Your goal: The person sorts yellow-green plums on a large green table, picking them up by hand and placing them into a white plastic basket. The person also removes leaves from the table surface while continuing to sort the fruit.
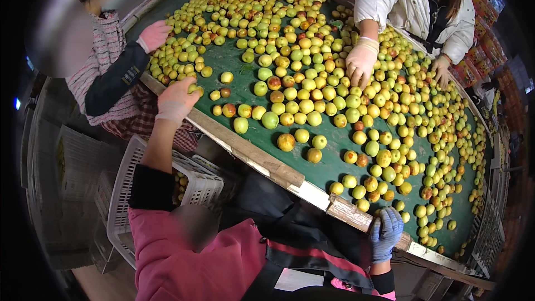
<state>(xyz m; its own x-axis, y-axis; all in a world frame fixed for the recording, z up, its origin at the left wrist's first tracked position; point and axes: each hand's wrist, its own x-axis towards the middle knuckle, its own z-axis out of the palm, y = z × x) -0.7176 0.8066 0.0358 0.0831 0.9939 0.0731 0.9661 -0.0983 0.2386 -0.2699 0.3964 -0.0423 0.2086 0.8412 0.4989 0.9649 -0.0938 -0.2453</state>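
Many small round yellow-green fruits, jujube-like and some with brown patches (286, 142), lie spread over a green sorting table (250, 156). My left hand (177, 99), in a pale pink glove, is at the near left edge, its fingers closed around a yellow-green fruit (194, 88). At the near edge on the right, my right hand (386, 234) wears a blue striped glove and rests by the wooden rim with its fingers bent. Fruits lie just beyond its fingertips; whether it holds anything is hidden.
A wooden rim (250, 150) borders the table. Below my left arm stands a white plastic basket (205, 184) with fruits inside. A co-worker's gloved hand (155, 35) is at the left; another co-worker's two gloved hands (362, 60) reach among fruits opposite. Stacked red boxes (487, 46) stand behind.
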